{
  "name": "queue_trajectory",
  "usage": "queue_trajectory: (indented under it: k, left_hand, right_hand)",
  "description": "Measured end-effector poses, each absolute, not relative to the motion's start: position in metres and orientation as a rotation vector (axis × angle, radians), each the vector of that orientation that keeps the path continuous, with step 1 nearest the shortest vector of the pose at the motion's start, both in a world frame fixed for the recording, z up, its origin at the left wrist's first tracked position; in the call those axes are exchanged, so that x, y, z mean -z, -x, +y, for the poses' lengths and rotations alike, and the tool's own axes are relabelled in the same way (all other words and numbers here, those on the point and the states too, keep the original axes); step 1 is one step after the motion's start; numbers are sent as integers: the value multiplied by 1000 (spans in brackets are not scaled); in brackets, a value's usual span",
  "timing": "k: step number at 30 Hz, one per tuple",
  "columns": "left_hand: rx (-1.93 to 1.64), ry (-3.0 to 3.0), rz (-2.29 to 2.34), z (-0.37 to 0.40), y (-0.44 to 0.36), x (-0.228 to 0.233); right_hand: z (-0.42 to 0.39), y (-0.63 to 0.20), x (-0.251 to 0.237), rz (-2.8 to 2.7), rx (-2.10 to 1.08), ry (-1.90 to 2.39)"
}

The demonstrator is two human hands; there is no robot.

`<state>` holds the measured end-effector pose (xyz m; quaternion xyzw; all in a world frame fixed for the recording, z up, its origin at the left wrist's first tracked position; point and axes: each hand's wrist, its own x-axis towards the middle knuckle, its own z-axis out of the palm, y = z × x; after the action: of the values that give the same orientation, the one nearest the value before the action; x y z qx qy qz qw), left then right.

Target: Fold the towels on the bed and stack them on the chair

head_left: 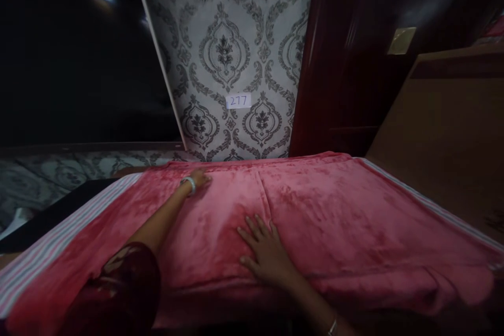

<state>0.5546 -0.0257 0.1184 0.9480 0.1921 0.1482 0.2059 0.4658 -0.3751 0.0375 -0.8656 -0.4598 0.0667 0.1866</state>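
A pink plush blanket (315, 205) lies spread over a flat surface, with a crease running down its middle and folds along its near edge. My left hand (200, 179) reaches to the far left part of the blanket and rests on it, fingers stretched out and slightly blurred. Nearer to me, my right hand (268, 254) lies flat on the plush beside the middle crease, its fingers spread. Neither hand holds anything. Under the blanket, a striped cloth (74, 236) shows at the left side and along the right edge.
A large dark screen (79, 63) hangs at the left. Patterned wallpaper (224, 52) bears a paper label (238, 100) reading 277. To the right are a dark red glossy panel (338, 63) and a brown cardboard box (444, 142) close to the blanket's edge.
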Motion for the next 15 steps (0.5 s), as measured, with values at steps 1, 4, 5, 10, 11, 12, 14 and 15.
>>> queue_trajectory:
  k: [1, 4, 5, 10, 11, 12, 14, 15]
  left_hand:
    - [-396, -2591, 606, -15, -533, -118]
    - [-308, -2409, 769, 6, -471, -111]
    - [-272, -2345, 794, 8, -452, -107]
    - [-140, -2055, 707, -8, -382, -85]
    - [-140, -2006, 680, -14, -374, -82]
    - [-148, -1946, 656, -21, -368, -80]
    - [-167, -1803, 608, -35, -358, -76]
    - [-171, -1732, 587, -42, -354, -75]
  right_hand:
    - [-375, -465, -38, -1293, -180, 2448]
    - [-375, -462, -40, -1288, -157, 2487]
    - [-375, -462, -40, -1289, -149, 2497]
    - [-377, -470, -32, -1285, -112, 2433]
    - [-379, -474, -28, -1256, -85, 2378]
    - [-381, -480, -23, -1197, -44, 2315]
    - [-386, -492, -13, -1002, 53, 2191]
    - [-389, -498, -8, -897, 83, 2140]
